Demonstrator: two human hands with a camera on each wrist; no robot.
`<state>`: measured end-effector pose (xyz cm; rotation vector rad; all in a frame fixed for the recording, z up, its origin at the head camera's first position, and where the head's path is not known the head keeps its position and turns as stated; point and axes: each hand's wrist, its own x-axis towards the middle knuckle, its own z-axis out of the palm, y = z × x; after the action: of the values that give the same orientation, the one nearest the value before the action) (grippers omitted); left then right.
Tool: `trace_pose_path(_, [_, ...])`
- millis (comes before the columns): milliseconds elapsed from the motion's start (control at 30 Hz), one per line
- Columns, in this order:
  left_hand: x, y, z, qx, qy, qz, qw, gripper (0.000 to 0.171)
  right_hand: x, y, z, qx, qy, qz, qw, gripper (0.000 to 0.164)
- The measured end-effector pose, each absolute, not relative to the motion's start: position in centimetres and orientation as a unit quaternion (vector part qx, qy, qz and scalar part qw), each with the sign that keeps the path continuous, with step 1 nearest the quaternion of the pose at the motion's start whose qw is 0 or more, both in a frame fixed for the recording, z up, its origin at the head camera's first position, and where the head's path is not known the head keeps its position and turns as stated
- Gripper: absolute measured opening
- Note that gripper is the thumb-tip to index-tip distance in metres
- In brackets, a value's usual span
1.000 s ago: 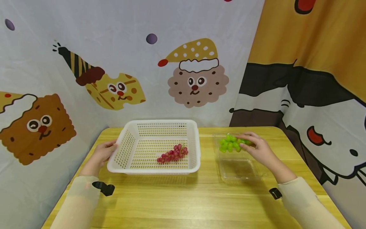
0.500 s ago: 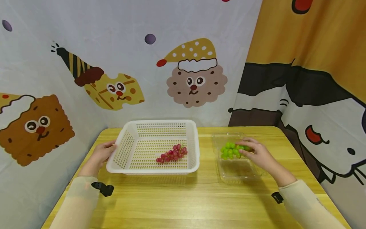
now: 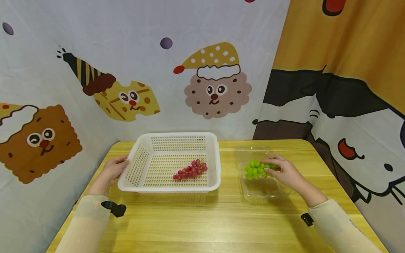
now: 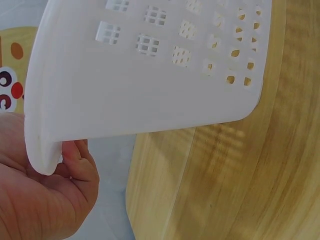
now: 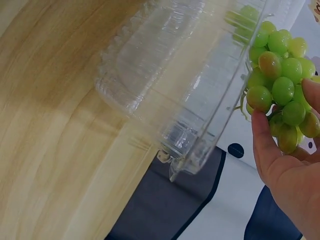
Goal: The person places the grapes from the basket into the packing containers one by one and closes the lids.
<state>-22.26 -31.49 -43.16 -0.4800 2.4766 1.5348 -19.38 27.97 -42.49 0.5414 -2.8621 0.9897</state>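
Note:
Fingers of my left hand [image 3: 110,171] curl under the left rim of a white plastic basket [image 3: 177,189]; the left wrist view shows that hand [image 4: 52,192] gripping the basket's lip [image 4: 42,135]. A bunch of red grapes [image 3: 190,171] lies inside, towards the right. Over on the right, my right hand [image 3: 287,173] holds a bunch of green grapes [image 3: 255,170] between thumb and fingers, over a clear plastic box [image 3: 264,193]. From the right wrist, the green grapes [image 5: 282,82] appear at the box's top edge, partly covered by the hand [image 5: 295,185].
Both containers stand on a wooden table [image 3: 190,225], a short gap between them. Behind the table hangs a cloth backdrop [image 3: 152,21] with cartoon figures. Black straps [image 3: 115,208] sit at the sleeve cuffs.
My right hand has brought the green grapes down and slightly nearer, from the box's far edge towards its middle. My left hand and the basket have stayed put.

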Motion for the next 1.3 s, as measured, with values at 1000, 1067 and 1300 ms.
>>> trace_pose_path(1000, [-22.2, -31.6, -43.1, -0.152, 0.832, 0.524, 0.098, 0.055, -19.3, 28.1, -44.1, 0.151, -0.949, 0.277, -0.017, 0.031])
trace_pose_path(1067, [-22.2, -31.6, -43.1, -0.153, 0.832, 0.523, 0.099, 0.054, -19.3, 28.2, -44.3, 0.149, -0.950, 0.273, -0.021, 0.031])
trace_pose_path(1300, [-22.2, -31.5, -43.0, -0.156, 0.829, 0.527, 0.103, 0.054, -19.4, 28.5, -44.6, 0.137, -0.958, 0.247, -0.041, 0.035])
